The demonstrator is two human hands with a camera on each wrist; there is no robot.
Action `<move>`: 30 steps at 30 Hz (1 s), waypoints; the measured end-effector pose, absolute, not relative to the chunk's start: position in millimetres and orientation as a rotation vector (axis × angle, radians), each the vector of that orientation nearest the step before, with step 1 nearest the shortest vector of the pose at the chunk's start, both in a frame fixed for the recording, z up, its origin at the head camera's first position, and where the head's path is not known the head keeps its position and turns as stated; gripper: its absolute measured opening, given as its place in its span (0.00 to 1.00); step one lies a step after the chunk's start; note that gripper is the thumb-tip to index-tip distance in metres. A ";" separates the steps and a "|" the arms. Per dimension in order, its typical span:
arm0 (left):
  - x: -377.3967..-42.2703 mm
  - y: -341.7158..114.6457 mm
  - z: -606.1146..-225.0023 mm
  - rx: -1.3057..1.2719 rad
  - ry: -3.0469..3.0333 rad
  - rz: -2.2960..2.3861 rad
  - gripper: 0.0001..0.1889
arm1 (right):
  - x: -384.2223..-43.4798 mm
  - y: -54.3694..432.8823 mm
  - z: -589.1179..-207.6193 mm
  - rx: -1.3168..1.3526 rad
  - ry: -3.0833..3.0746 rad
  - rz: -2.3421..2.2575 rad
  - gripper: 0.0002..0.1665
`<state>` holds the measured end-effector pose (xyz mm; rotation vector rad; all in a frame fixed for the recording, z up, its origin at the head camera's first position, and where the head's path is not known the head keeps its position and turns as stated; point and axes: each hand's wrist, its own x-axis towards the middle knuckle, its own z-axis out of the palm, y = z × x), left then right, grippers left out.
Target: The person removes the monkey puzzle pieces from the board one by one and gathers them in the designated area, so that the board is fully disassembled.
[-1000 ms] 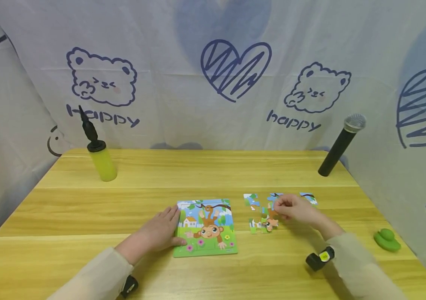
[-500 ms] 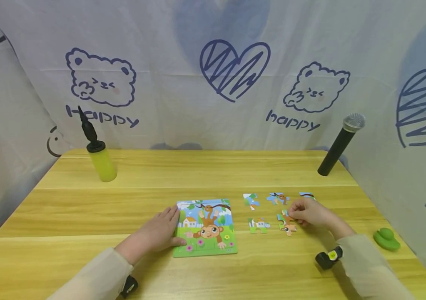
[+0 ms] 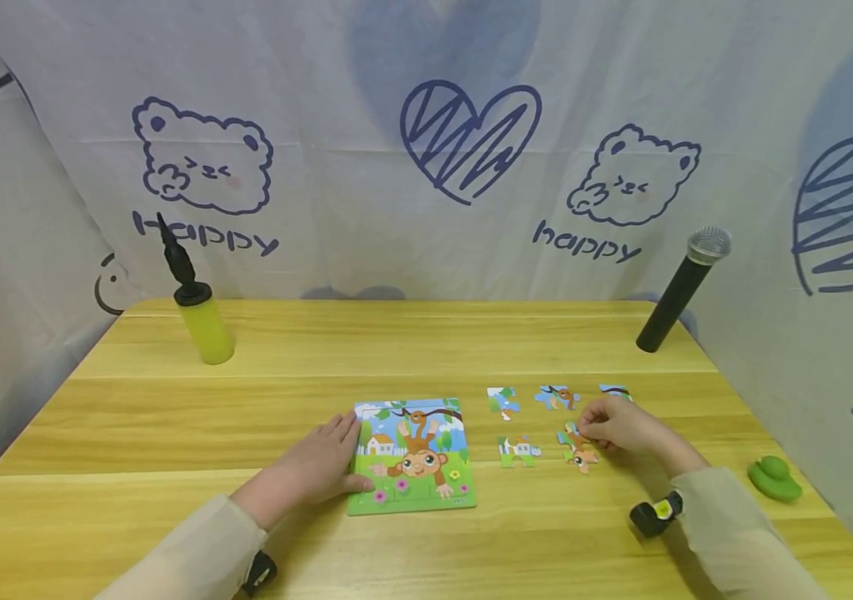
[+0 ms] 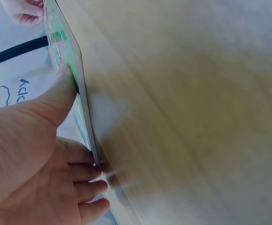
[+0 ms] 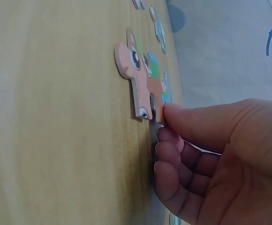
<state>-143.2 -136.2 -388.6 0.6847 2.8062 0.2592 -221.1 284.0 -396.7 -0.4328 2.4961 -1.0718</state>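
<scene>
A square monkey puzzle board [image 3: 411, 457] lies mid-table. My left hand [image 3: 321, 462] rests at its left edge; in the left wrist view the thumb [image 4: 61, 91] lies on top and the straight fingers touch the side. Right of the board, my right hand [image 3: 616, 427] pinches a puzzle piece with the monkey's face [image 3: 579, 454], held slightly tilted at the tabletop. The right wrist view shows thumb and fingertips on one end of this monkey piece [image 5: 143, 86]. Nearby lie a house piece [image 3: 518, 451], a tail piece [image 3: 557, 397], a leaf piece [image 3: 503, 402] and a branch piece [image 3: 616, 391], partly hidden.
A yellow hand pump [image 3: 206, 325] stands at the back left. At the back right stands a black microphone [image 3: 672, 300]. A small green toy [image 3: 775, 478] sits near the right edge of the wooden table [image 3: 396, 342]. A printed cloth [image 3: 336, 167] hangs behind.
My right hand has moved right with the monkey piece, away from the house piece, uncovering the tail piece. In the last half second the piece turned slightly. My left hand has stayed put.
</scene>
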 end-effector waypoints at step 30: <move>-144.4 -135.2 -390.6 0.672 2.805 0.266 0.45 | -218.6 222.0 -382.7 -0.761 2.557 -0.976 0.09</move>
